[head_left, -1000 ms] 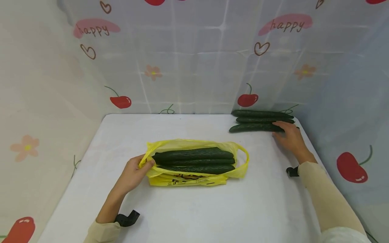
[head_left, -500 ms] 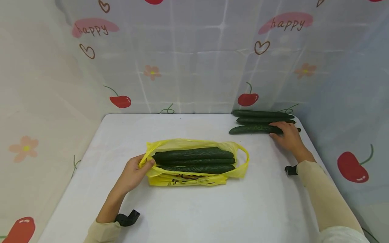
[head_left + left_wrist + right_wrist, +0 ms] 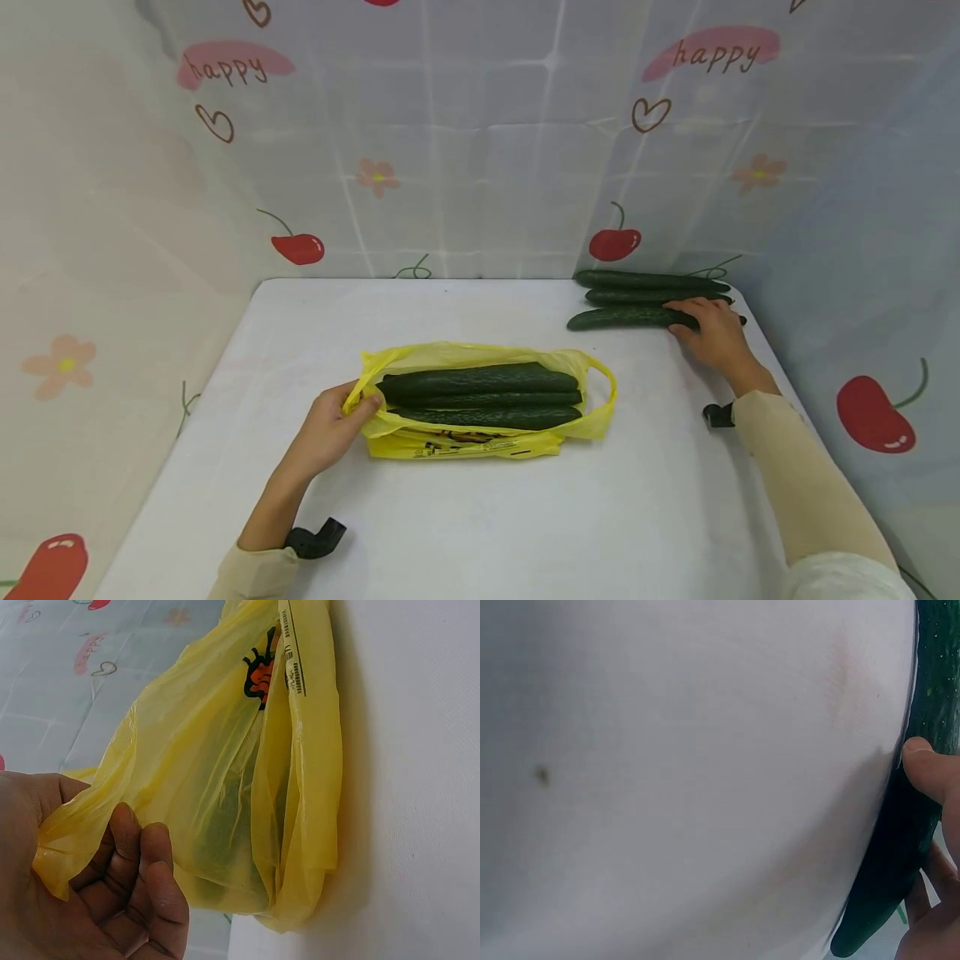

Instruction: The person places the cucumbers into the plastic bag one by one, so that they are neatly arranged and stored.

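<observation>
My left hand (image 3: 326, 429) pinches the left handle edge of a yellow plastic bag (image 3: 465, 446), which lies with its mouth spread. Inside the bag several dark green cucumbers (image 3: 480, 380) lie side by side. In the left wrist view the bag's thin film (image 3: 90, 832) runs between thumb and fingers. At the back right, my right hand (image 3: 716, 337) grips the nearest cucumber (image 3: 615, 318) of a row of three, close to its right end. The right wrist view shows my thumb on one side of that cucumber (image 3: 904, 832) and fingers on the other.
Behind the gripped one lie two more cucumbers, the middle one (image 3: 630, 297) and the rearmost (image 3: 645, 281), against the back curtain (image 3: 480, 192). The white table (image 3: 487, 525) has a curtain on its left and right sides too.
My right hand has shifted slightly, and the nearest cucumber has come a little apart from the two behind it. My left hand and the bag have stayed in place.
</observation>
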Tool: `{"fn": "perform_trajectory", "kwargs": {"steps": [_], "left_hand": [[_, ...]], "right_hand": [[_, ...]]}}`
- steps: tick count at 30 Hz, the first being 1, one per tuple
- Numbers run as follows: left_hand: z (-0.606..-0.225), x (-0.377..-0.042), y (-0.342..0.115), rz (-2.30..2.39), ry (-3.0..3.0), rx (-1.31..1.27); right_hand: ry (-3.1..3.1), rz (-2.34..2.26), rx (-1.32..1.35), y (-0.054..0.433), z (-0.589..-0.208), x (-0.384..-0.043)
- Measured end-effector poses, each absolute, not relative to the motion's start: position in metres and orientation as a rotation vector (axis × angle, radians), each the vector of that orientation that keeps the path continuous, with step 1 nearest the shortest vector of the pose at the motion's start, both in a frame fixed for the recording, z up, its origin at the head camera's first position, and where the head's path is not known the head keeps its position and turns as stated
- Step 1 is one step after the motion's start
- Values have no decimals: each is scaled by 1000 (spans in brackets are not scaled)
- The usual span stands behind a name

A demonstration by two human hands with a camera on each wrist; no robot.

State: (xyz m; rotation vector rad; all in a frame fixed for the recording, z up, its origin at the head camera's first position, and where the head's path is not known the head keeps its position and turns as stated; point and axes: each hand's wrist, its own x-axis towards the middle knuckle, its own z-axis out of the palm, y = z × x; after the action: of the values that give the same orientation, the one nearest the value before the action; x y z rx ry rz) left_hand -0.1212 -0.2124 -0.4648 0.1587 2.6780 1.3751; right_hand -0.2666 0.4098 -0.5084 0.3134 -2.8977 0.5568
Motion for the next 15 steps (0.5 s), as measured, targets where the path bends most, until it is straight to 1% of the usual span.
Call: {"fn": "perform_trajectory", "kwargs": {"steps": [15], "left_hand": [[-464,-123,-209,1375,2668,169]], "right_hand": [[-2793,623,365,414,-507,-251]]}}
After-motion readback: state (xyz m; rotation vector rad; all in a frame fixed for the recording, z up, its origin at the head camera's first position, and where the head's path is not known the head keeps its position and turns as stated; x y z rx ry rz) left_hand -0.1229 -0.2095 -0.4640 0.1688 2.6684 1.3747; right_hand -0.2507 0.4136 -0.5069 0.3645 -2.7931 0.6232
